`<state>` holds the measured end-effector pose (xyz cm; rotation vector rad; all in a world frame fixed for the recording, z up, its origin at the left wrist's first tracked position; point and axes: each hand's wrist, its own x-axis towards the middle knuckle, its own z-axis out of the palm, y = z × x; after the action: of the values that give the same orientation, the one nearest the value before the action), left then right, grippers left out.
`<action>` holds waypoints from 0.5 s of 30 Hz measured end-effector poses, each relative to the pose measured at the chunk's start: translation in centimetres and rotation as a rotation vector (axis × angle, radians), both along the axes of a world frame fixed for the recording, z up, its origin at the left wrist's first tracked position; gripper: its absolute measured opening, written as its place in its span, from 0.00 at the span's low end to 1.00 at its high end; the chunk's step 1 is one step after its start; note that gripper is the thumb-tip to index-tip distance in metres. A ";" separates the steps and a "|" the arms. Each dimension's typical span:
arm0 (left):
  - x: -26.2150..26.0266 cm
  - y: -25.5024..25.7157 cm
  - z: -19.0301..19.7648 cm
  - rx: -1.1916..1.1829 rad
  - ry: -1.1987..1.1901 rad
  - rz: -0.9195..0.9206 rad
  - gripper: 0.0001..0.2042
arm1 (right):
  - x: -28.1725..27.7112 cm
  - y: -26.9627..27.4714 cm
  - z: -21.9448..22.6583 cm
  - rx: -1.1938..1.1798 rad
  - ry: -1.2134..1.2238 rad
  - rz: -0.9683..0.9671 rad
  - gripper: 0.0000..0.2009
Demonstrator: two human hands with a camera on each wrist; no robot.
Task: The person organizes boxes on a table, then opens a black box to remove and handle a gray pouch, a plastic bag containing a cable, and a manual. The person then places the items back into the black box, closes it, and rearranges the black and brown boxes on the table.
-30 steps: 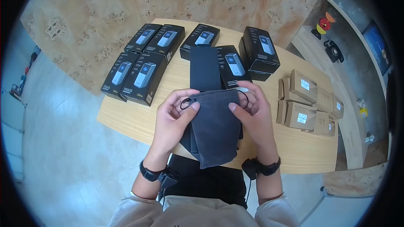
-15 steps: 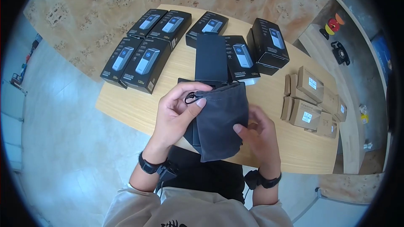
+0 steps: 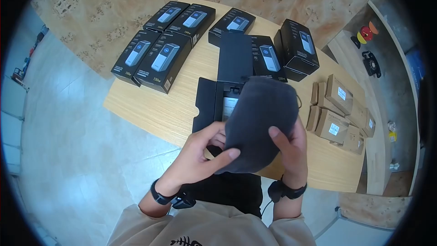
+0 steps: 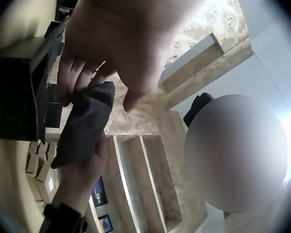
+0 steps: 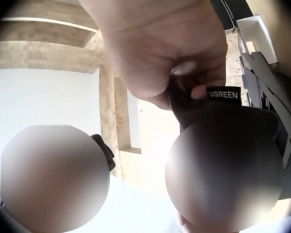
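A: Logged the surface?
B: Yes, logged a pale wooden table [image 3: 159,107], crowded with packaging.
A: Spotted any change up close?
B: Saw the dark pouch [image 3: 259,118] turned over since a second ago, with the drawstring loop [image 3: 298,101] now along the right edge. Probably meant a switch of holds, handling unfinished.
A: Checked grips?
B: Grasped the pouch with the right hand [image 3: 293,148], thumb over cloth, UGREEN tag [image 5: 224,95] by the fingers. Merely touched the near-left edge with the left hand [image 3: 205,155], thumb spread from fingers, no firm pinch.
A: And containers?
B: Located the pouch above the table's near edge, partly covering an open black box [image 3: 205,98]. Made out a pale item [image 3: 230,103] in there; couldn't tell about anything inside the pouch. Farther off, noted printed black boxes [image 3: 164,59] and, to the right, brown cartons [image 3: 334,125]; couldn't see inside any.
A: Anything past that?
B: Just tagged a dark telephone [image 3: 371,64].
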<state>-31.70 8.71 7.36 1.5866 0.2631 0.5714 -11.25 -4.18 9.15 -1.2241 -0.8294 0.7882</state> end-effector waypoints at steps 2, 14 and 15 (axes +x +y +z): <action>0.3 0.1 -0.3 -0.106 0.085 0.119 0.20 | -0.3 0.7 -0.1 -0.007 -0.047 0.040 0.24; 2.0 0.9 -0.4 -0.261 -0.011 0.138 0.19 | -0.1 1.5 -0.2 -0.077 -0.164 -0.016 0.15; 2.1 1.0 -0.5 -0.285 -0.025 0.150 0.16 | 0.0 1.3 -0.4 -0.091 -0.191 -0.024 0.13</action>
<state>-29.63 9.70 6.84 1.2904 0.4287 0.6392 -11.25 -2.90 8.79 -1.4037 -0.9407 0.7030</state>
